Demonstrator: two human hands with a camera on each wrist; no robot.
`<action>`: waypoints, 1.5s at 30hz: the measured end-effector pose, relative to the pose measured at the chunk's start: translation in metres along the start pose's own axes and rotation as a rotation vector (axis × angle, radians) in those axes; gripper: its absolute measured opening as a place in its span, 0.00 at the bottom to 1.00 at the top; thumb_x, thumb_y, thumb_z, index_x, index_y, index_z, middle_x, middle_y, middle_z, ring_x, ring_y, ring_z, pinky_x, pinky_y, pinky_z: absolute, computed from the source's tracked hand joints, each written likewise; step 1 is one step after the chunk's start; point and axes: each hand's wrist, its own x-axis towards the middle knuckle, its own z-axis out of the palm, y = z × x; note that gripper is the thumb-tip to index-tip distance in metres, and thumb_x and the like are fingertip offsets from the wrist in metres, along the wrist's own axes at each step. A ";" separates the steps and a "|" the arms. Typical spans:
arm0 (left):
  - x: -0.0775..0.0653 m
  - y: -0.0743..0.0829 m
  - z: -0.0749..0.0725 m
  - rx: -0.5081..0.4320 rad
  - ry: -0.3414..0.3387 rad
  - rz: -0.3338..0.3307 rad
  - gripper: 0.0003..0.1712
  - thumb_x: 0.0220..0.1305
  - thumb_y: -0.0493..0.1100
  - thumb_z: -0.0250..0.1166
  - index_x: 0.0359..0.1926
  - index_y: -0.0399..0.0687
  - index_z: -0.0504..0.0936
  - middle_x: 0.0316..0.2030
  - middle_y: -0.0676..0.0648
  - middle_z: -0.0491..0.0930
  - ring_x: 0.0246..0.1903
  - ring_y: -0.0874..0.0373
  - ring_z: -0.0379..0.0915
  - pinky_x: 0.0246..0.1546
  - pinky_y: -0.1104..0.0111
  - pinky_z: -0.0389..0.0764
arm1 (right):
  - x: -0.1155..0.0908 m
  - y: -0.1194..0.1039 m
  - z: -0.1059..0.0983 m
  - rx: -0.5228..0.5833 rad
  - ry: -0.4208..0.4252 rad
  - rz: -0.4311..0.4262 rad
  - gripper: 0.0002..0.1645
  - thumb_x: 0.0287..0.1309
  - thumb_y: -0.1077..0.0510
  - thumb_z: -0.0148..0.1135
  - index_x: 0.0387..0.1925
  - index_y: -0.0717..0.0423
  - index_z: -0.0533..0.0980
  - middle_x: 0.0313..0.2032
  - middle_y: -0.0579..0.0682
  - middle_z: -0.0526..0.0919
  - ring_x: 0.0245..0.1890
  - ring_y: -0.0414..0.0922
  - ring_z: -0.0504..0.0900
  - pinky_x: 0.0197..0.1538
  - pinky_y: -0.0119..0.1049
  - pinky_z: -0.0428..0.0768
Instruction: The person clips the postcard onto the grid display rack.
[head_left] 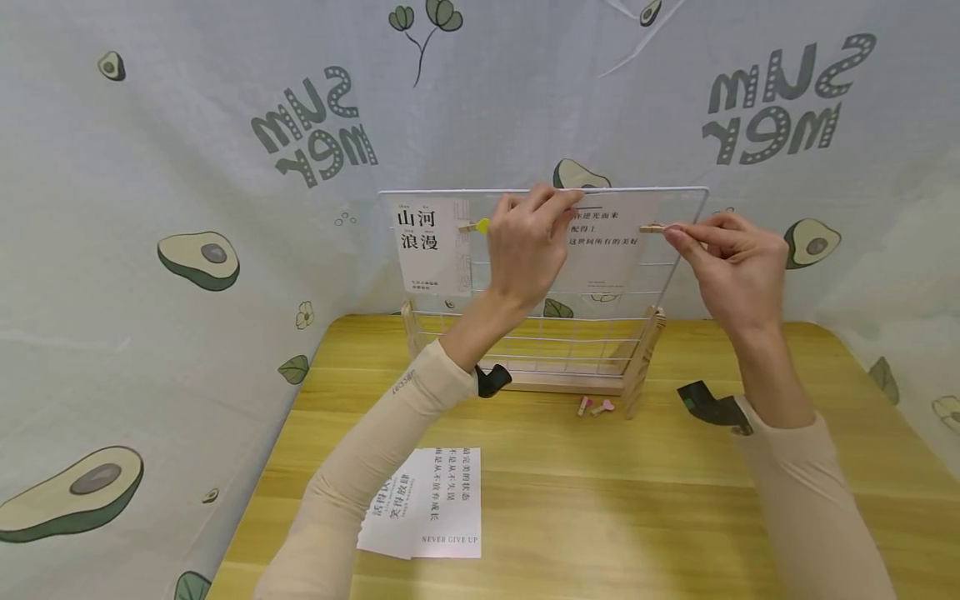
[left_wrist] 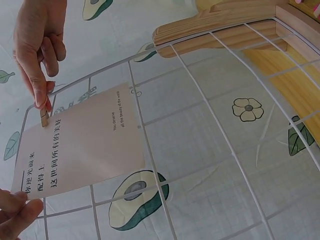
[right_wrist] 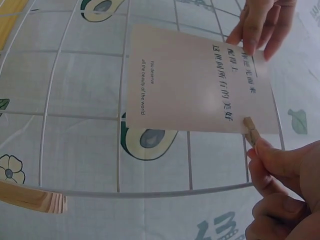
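Observation:
A pale card with printed lines (head_left: 611, 267) lies against the upper right of a white wire grid rack (head_left: 570, 342). My left hand (head_left: 528, 246) pinches the card's upper left corner, close to the grid's top bar. Between thumb and finger, my right hand (head_left: 742, 267) holds a small wooden clothespin (right_wrist: 250, 131). The clothespin's tip overlaps the card's right edge, near the top. Further left on the grid hangs another card (head_left: 431, 262), with a clothespin bearing a yellow piece (head_left: 482, 226) at its right edge, partly behind my left hand.
Loose printed cards (head_left: 450, 517) overlap on the wooden table (head_left: 570, 500), below my left forearm. Two small clothespins with pink pieces (head_left: 602, 407) lie before the rack's wooden base (head_left: 562, 382). A patterned cloth (head_left: 480, 100) hangs behind.

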 end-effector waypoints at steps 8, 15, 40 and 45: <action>-0.003 -0.001 0.003 0.074 0.045 0.060 0.09 0.71 0.38 0.66 0.44 0.47 0.92 0.35 0.50 0.89 0.31 0.60 0.83 0.39 0.68 0.73 | 0.005 -0.001 -0.004 -0.007 -0.056 0.002 0.11 0.59 0.64 0.74 0.41 0.70 0.87 0.27 0.30 0.78 0.25 0.37 0.63 0.28 0.30 0.56; -0.005 -0.002 0.005 0.110 0.074 0.060 0.08 0.71 0.40 0.66 0.43 0.48 0.92 0.33 0.51 0.89 0.30 0.61 0.83 0.38 0.68 0.73 | 0.006 -0.002 -0.006 -0.081 -0.102 0.038 0.14 0.61 0.60 0.73 0.44 0.66 0.88 0.23 0.29 0.76 0.24 0.38 0.60 0.28 0.31 0.56; -0.036 -0.004 -0.037 0.020 0.049 0.007 0.14 0.60 0.40 0.76 0.47 0.44 0.91 0.39 0.48 0.90 0.30 0.61 0.85 0.45 0.58 0.71 | -0.016 -0.004 -0.003 -0.184 0.075 -0.025 0.12 0.62 0.60 0.73 0.47 0.58 0.89 0.25 0.23 0.72 0.19 0.31 0.58 0.26 0.23 0.56; -0.074 -0.014 -0.059 -0.079 -0.056 -0.129 0.18 0.57 0.41 0.78 0.48 0.43 0.91 0.41 0.46 0.90 0.30 0.59 0.87 0.45 0.58 0.71 | -0.041 0.003 -0.004 -0.211 0.083 -0.027 0.11 0.61 0.62 0.73 0.46 0.59 0.89 0.25 0.25 0.70 0.18 0.30 0.57 0.26 0.23 0.54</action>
